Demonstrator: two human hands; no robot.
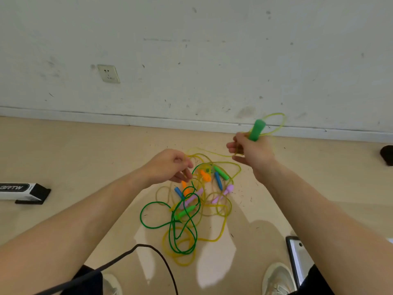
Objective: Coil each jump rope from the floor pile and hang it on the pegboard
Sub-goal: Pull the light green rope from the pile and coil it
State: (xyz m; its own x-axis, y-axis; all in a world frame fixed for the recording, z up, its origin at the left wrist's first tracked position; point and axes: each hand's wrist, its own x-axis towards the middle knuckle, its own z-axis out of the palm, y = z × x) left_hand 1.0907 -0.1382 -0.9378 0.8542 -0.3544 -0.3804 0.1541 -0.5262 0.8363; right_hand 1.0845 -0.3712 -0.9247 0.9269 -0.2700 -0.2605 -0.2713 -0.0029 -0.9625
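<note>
A tangled pile of jump ropes [191, 209] lies on the floor between my feet, with yellow and green cords and green, blue, orange and purple handles. My right hand [251, 152] grips a green handle [257, 129] together with loops of yellow cord [278, 122], held up above the pile near the wall. My left hand [172, 165] pinches the same yellow cord just above the pile's far edge. The cord runs between both hands. No pegboard is in view.
A white wall with a socket [108, 73] rises behind the beige floor. A black and white box [21, 192] lies at the left. A dark cable [148, 252] crosses the foreground. A framed panel [297, 258] and my shoes [278, 277] are at the bottom right.
</note>
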